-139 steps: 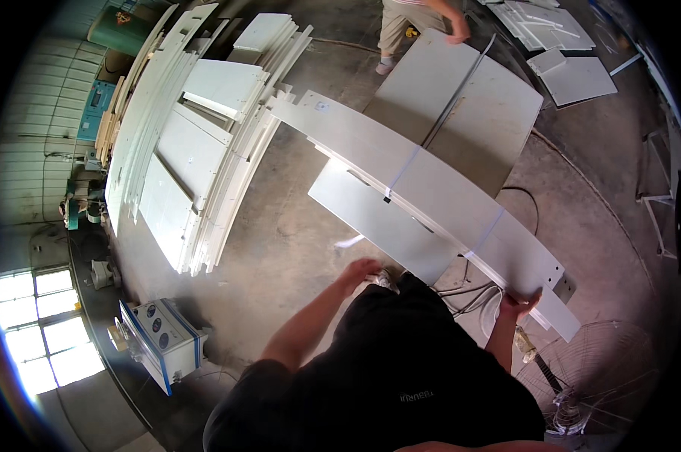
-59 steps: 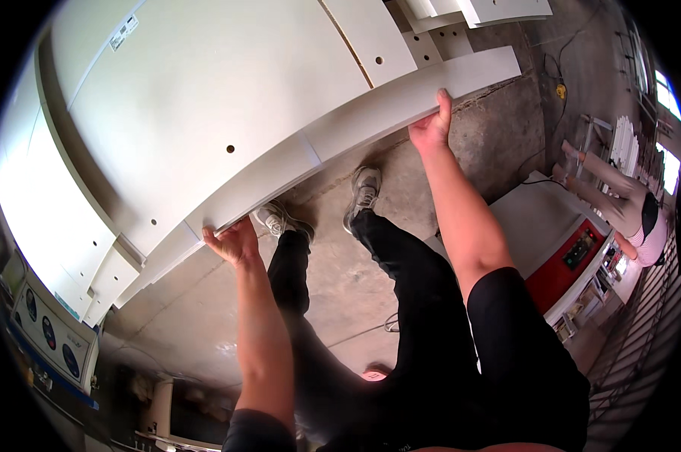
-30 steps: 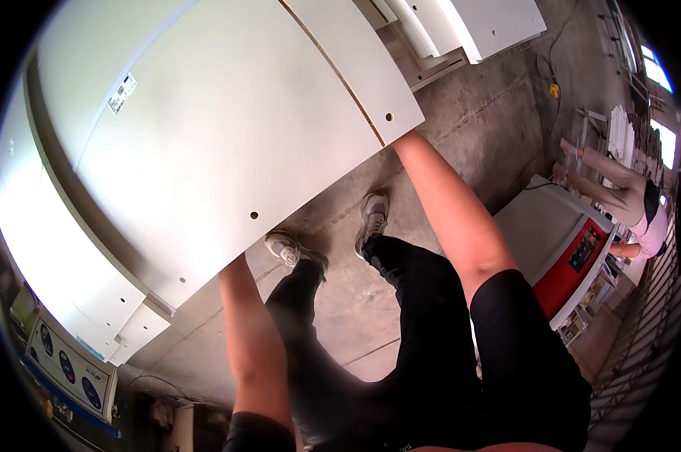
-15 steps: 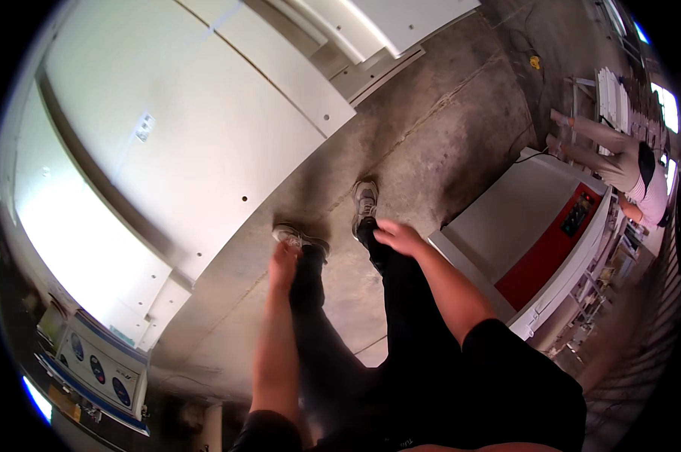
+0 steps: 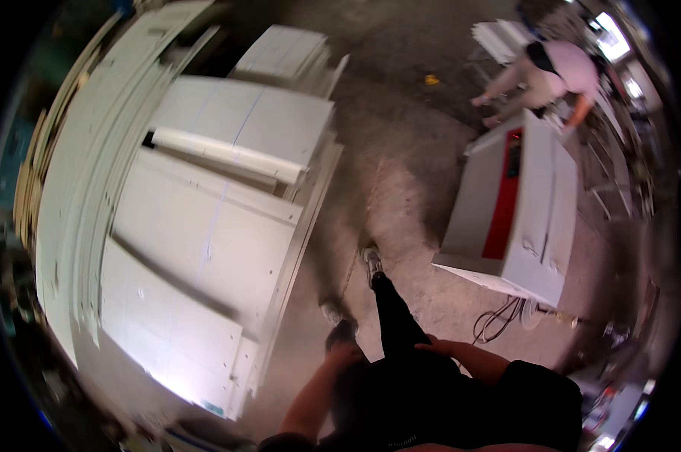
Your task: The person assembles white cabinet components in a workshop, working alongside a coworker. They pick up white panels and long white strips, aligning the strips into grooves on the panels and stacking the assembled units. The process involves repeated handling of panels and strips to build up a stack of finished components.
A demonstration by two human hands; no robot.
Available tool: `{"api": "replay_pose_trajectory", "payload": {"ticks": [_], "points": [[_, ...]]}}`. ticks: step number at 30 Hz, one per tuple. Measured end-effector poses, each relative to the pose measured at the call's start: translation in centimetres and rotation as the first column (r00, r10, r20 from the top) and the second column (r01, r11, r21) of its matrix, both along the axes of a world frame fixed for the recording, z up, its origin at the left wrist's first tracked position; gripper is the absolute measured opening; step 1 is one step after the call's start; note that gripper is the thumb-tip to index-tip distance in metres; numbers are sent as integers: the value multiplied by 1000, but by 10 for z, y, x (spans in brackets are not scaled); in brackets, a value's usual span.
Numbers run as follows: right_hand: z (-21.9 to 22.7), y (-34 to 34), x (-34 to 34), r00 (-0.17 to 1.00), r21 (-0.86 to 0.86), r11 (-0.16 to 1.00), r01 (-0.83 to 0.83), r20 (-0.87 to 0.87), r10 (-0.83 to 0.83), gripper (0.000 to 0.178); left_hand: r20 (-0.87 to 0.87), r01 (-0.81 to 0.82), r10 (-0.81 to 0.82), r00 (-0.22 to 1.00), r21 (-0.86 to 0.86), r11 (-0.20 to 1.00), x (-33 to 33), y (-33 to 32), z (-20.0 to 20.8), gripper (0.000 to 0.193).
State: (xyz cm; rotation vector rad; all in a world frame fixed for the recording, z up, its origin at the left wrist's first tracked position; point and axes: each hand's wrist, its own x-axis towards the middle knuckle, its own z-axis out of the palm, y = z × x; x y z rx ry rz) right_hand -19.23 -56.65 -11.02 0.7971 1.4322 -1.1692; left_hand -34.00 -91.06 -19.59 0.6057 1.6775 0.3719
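My left hand (image 5: 345, 352) hangs beside my left thigh, smeared by motion, so its finger shape does not show. Close against the black trousers (image 5: 397, 310) on the other side is my right hand (image 5: 435, 345); its fingers look stretched out and nothing shows in them. To my left lie stacked white panels (image 5: 197, 218), in several piles of different sizes, some with small drilled holes along their edges. A grey and white machine with a red stripe (image 5: 498, 218) stands to my right, beyond the reach of that hand.
Concrete floor (image 5: 389, 188) runs between panels and machine. A black cable (image 5: 498, 320) loops below the machine's near end. Another person (image 5: 559, 71) bends over beside the machine at the far right. A small yellow object (image 5: 431, 79) lies on the floor ahead.
My view has swung, bringing more panel stacks and the machine's near end into sight. Both hands have drawn back from lower along my legs to near my thighs.
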Motion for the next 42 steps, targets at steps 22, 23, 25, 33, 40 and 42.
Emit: {"api": "replay_pose_trajectory", "payload": {"ticks": [22, 23, 25, 33, 40, 42], "points": [[-24, -7, 487, 871, 250, 859, 447, -342, -354, 84, -343, 432, -361, 867, 157, 888, 126, 79, 63, 38], [-29, -4, 513, 865, 260, 849, 460, -347, -362, 83, -349, 455, -381, 856, 159, 876, 142, 95, 62, 38], [-38, -3, 559, 853, 265, 835, 481, -363, -376, 81, -359, 500, -421, 833, 161, 851, 175, 122, 68, 38], [-67, -2, 697, 809, 312, 809, 498, -502, -305, 72, -474, 779, -634, 612, 222, 586, 269, 227, 91, 40], [-47, 55, 689, 788, 311, 768, 561, -486, -379, 50, -321, 703, -629, 708, 234, 671, 313, 303, 100, 33], [-58, 71, 686, 685, 273, 634, 723, -404, -607, 41, -297, 746, -687, 664, 193, 638, 317, 340, 97, 32]]}}
